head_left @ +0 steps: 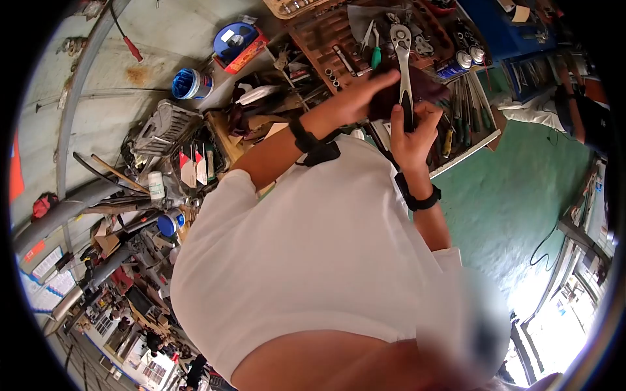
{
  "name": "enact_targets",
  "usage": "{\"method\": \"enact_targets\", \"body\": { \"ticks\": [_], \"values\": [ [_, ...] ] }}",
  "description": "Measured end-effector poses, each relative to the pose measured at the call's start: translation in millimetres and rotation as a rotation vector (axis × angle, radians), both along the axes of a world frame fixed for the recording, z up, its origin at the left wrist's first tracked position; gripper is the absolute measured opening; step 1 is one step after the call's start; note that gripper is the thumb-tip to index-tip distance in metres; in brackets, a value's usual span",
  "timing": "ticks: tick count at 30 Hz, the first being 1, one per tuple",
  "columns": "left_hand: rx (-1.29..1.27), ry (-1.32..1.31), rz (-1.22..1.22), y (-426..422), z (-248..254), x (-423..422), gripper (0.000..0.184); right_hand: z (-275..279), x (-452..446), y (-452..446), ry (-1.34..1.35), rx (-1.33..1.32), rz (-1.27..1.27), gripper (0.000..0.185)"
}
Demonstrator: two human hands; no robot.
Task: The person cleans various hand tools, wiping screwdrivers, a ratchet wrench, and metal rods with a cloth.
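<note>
A chrome ratchet wrench with a black grip stands out from my right hand, whose fingers are wrapped round the handle's lower end. Its round head points away from me, over a tool tray. At the left of the wrench, my left hand holds a dark maroon cloth. The thumb lies stretched toward the wrench shaft, while the other fingers are mostly hidden by the cloth. More of the cloth spreads behind the wrench. Both wrists wear black straps.
Beyond my hands lies a brown tool tray with sockets and green-handled pliers. Spray cans stand at its right, above a drawer of screwdrivers. A blue-lined bucket and a grey plastic crate are on the left.
</note>
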State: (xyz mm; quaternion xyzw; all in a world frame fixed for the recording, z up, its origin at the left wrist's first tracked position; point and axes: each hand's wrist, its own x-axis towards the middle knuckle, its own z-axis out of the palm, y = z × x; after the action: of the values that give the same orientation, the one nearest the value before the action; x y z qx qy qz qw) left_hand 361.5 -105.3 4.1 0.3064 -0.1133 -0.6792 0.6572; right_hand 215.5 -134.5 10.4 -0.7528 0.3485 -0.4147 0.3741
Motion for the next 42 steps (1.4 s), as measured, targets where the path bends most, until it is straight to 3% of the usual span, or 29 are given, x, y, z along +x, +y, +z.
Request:
{"method": "enact_targets", "body": {
  "ticks": [3, 6, 8, 10, 11, 12, 14, 15, 16, 18, 19, 20, 22, 24, 25, 26, 28, 29, 31, 34, 36, 40, 42],
  "values": [
    [0.031, 0.021, -0.11, 0, -22, -3, 0.026, 1, 0, -3, 0.043, -0.091, 0.033, 0.035],
    [-0.021, -0.001, -0.014, -2, -12, 1, 0.021, 10, 2, -7, 0.017, -0.099, 0.071, 0.04],
    [0.06, 0.182, 0.053, -5, 0, 0, 0.026, 10, -1, -6, 0.023, -0.02, 0.081, 0.048],
    [0.067, 0.18, 0.107, -1, 6, 0, 0.031, 7, -3, -9, -0.001, 0.028, 0.084, 0.054],
    [0.029, 0.121, 0.113, -1, 8, 2, 0.032, 1, -8, -11, 0.024, 0.028, 0.094, 0.073],
    [-0.011, 0.063, 0.121, -1, 10, 5, 0.034, 3, -8, -17, 0.026, 0.014, 0.099, 0.073],
    [0.029, 0.049, 0.079, 0, 1, 9, 0.036, 6, -11, -26, -0.129, 0.13, 0.189, 0.098],
    [-0.039, -0.125, 0.043, 2, 2, 7, 0.038, 5, -10, -29, -0.206, 0.233, 0.316, 0.101],
    [-0.104, -0.299, 0.008, 4, 4, 4, 0.041, 5, -14, -30, -0.198, 0.227, 0.322, 0.101],
    [-0.201, -0.642, 0.003, 3, 13, -7, 0.053, 12, -17, -27, -0.292, 0.614, 0.558, 0.08],
    [-0.247, -0.731, 0.075, 1, 7, -12, 0.054, -3, -23, -30, -0.133, 0.542, 0.582, 0.08],
    [-0.291, -0.819, 0.149, 0, 0, -16, 0.056, -6, -29, -30, -0.097, 0.717, 0.583, 0.079],
    [-0.28, -0.957, 0.173, 3, 0, -14, 0.048, 17, -18, -14, -0.319, 0.6, 0.506, 0.079],
    [-0.176, -0.949, 0.178, 3, -5, -16, 0.047, 26, -22, -21, -0.205, 0.517, 0.627, 0.089],
    [-0.188, -1.099, 0.256, 4, -2, -12, 0.042, 26, -26, -22, -0.171, 0.516, 0.641, 0.088],
    [-0.129, -0.873, 0.272, 3, -8, -13, 0.036, 25, -30, -23, -0.138, 0.512, 0.655, 0.087],
    [-0.113, -0.829, 0.385, -5, -14, -9, 0.03, 13, -36, -23, -0.288, 0.594, 0.665, 0.078],
    [-0.16, -0.685, 0.319, -5, -11, -3, 0.027, 5, -41, -30, -0.284, 0.602, 0.719, 0.068],
    [-0.185, -0.675, 0.346, -5, -14, -2, 0.028, -2, -41, -37, -0.231, 0.678, 0.738, 0.049],
    [-0.158, -0.738, 0.323, 0, 2, -13, 0.036, -8, -9, -10, -0.443, 0.722, 0.252, 0.017],
    [-0.207, -0.926, 0.349, 4, -5, -19, 0.036, -42, -21, -31, -0.377, 0.567, 0.279, 0.022],
    [-0.166, -0.873, 0.356, 9, 4, -15, 0.033, -30, -19, -42, -0.256, 0.455, 0.476, 0.033],
    [-0.161, -0.839, 0.361, 10, 6, -17, 0.033, -17, -21, -38, -0.924, 1.323, 0.49, 0.045]
  ]
}}
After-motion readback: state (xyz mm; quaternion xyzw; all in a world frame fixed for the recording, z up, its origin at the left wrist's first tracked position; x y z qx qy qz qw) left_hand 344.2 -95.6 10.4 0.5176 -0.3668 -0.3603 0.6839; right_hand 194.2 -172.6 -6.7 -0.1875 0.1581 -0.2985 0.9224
